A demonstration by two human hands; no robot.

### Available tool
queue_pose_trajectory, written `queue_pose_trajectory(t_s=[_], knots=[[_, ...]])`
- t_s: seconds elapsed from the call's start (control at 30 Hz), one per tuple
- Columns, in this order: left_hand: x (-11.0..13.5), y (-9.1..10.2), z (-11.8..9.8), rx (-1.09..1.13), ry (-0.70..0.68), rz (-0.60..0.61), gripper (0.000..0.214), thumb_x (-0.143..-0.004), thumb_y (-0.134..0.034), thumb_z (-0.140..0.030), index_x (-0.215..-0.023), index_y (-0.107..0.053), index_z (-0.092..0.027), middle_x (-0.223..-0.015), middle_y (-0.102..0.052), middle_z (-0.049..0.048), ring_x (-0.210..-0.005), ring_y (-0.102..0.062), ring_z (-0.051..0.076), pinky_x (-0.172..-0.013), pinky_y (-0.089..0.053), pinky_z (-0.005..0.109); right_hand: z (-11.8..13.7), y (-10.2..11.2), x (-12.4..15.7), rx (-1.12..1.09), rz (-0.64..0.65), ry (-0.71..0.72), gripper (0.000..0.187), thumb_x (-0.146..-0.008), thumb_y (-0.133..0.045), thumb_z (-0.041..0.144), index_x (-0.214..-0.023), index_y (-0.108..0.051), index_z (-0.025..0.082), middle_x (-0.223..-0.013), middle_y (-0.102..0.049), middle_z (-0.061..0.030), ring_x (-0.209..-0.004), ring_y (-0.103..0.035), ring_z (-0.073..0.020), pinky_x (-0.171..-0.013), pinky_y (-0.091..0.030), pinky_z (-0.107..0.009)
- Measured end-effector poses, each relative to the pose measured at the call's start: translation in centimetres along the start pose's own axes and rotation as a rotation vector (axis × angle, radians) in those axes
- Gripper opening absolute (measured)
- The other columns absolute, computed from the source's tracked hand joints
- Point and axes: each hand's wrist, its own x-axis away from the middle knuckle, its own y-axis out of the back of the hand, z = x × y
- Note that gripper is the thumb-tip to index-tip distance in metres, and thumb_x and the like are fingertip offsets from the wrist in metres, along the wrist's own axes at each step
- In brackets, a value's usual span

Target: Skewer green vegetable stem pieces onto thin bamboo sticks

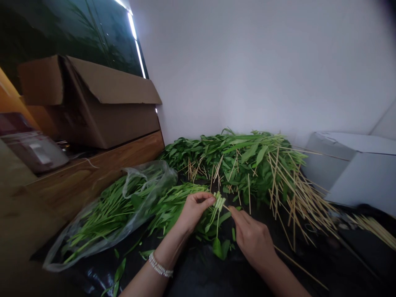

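My left hand, with a beaded bracelet on its wrist, pinches a small bundle of pale green vegetable stems. Leaves on long stalks hang down from the bundle toward the black sheet. A bamboo skewer is gripped in my right hand, its front end at the stems and its long back end sticking out behind the hand. Whether the tip has gone through the stems, I cannot tell. Right below my left hand lies a pile of loose leafy greens.
At left, a clear plastic bag holds more greens. Skewered greens are heaped along the wall, their sticks jutting toward me. Spare skewers lie far right near a white box. A cardboard box stands on a wooden surface.
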Motion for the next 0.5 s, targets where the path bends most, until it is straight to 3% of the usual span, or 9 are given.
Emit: queue_pose_trajectory(t_s=[0.17,0.3,0.5], knots=[[-0.1,0.6,-0.6,-0.108,-0.058,0.059,0.028,-0.063,-0.08,-0.041,-0.075,-0.076,-0.015,-0.072,-0.072,0.0051,-0.066,-0.06,0.016,-0.068,-0.045,0.026,-1.0,0.7,-0.3,0.076,-0.008,0.024,0.038,-0.088,-0.036,0.008,-0.117,-0.061,0.011,-0.078,-0.065,-0.0042,-0.063,-0.061,-0.0128,-0.059,-0.045,-0.023],[-0.1,1.9,-1.5,-0.391,-0.158,0.187,0.027,-0.075,-0.07,-0.042,-0.073,-0.075,-0.015,-0.067,-0.069,0.0047,-0.062,-0.057,0.016,-0.061,-0.04,0.025,-2.3,1.4,-0.8,0.123,-0.101,-0.046,0.031,-0.091,-0.04,0.012,-0.112,-0.064,0.012,-0.079,-0.066,-0.0042,-0.065,-0.063,-0.0129,-0.06,-0.044,-0.024],[0.0,4.0,-1.9,-0.89,-0.252,0.305,0.019,-0.065,-0.076,-0.037,-0.061,-0.072,-0.02,-0.064,-0.063,0.0011,-0.063,-0.053,0.016,-0.058,-0.033,0.025,-3.1,2.0,-1.2,0.158,-0.155,-0.123,0.028,-0.095,-0.041,0.018,-0.109,-0.064,0.013,-0.083,-0.069,-0.0051,-0.069,-0.065,-0.0134,-0.06,-0.044,-0.024]])
